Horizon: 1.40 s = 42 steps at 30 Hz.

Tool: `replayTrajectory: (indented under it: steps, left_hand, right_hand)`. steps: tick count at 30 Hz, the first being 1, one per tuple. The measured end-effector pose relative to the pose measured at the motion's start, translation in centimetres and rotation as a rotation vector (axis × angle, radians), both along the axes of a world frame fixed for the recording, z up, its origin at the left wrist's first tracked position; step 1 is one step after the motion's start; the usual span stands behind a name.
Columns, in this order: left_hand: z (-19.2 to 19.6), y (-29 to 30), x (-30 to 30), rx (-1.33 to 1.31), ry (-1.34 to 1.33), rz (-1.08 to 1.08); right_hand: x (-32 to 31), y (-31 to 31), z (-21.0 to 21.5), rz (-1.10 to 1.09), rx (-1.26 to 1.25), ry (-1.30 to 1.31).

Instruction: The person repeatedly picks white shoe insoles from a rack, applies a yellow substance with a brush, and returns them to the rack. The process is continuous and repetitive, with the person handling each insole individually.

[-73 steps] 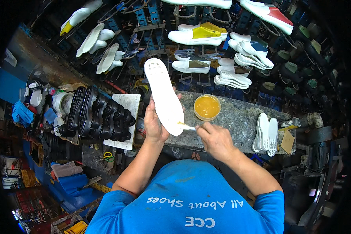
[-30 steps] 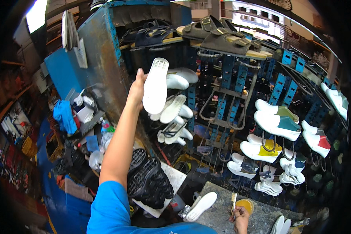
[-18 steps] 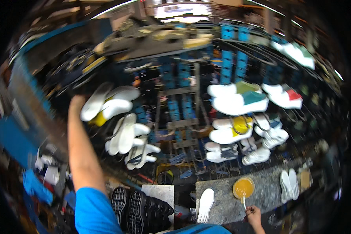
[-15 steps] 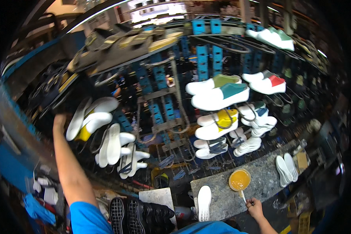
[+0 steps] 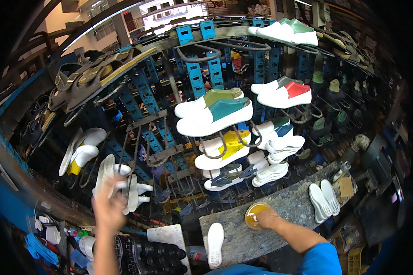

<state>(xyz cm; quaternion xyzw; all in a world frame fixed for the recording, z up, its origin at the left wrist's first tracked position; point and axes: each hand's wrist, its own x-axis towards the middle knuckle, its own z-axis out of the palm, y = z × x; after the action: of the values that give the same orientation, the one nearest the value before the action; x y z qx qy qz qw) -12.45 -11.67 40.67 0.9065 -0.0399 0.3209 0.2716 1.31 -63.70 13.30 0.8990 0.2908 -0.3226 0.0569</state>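
My left hand (image 5: pixel 108 201) is raised and blurred, fingers apart, just in front of the white soles (image 5: pixel 106 172) hanging on the blue rack (image 5: pixel 195 75); it holds nothing. My right hand (image 5: pixel 267 219) rests with closed fingers on the rim of the orange glue bowl (image 5: pixel 252 213) on the stone bench (image 5: pixel 284 208), gripping a small brush that is mostly hidden by the fingers. A single white sole (image 5: pixel 214 245) lies at the bench's near left end.
A pair of white soles (image 5: pixel 323 201) lies at the bench's right end beside a small bottle (image 5: pixel 340 172). White shoes with green, red and yellow parts (image 5: pixel 215 114) fill the rack hooks. Black soles (image 5: pixel 151 254) are stacked at the lower left.
My left hand has put the white sole it held up onto the rack and has come down lower, with nothing in it. My right hand moved onto the glue bowl. The view tilted up.
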Motion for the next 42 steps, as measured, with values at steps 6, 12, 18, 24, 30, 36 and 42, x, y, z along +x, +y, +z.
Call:
replayTrajectory:
  steps: [6,12,18,24,30,36,42]
  left_hand:
    - [-29.8,-19.3,-6.6,-0.322,0.878,0.072]
    - [-44.9,-26.8,-10.5,0.087,1.053,0.363]
    - [-44.7,-27.1,-10.4,-0.178,0.860,0.560]
    - [-42.3,-28.9,-11.4,-1.160,0.605,0.377]
    - [-33.7,-32.7,-14.6,-1.716,0.260,-0.067]
    - [-25.4,-31.7,-11.2,-1.200,0.076,-0.154]
    - [-17.7,-35.4,-11.1,-1.085,-0.020,-0.209]
  right_hand:
    - [1.4,-3.8,-0.1,-0.148,0.267,-0.259]
    - [1.6,-2.3,-2.2,0.265,0.131,-0.042]
    - [-1.6,-9.2,-2.6,-0.146,0.655,-0.429]
    - [-5.7,-13.0,-9.1,-0.232,0.957,-0.539]
    - [-8.9,-12.8,-8.1,-0.381,0.632,0.662]
    - [-9.9,-5.7,7.9,-0.184,1.325,0.277]
    - [-11.5,-1.1,18.3,0.057,1.544,-0.146]
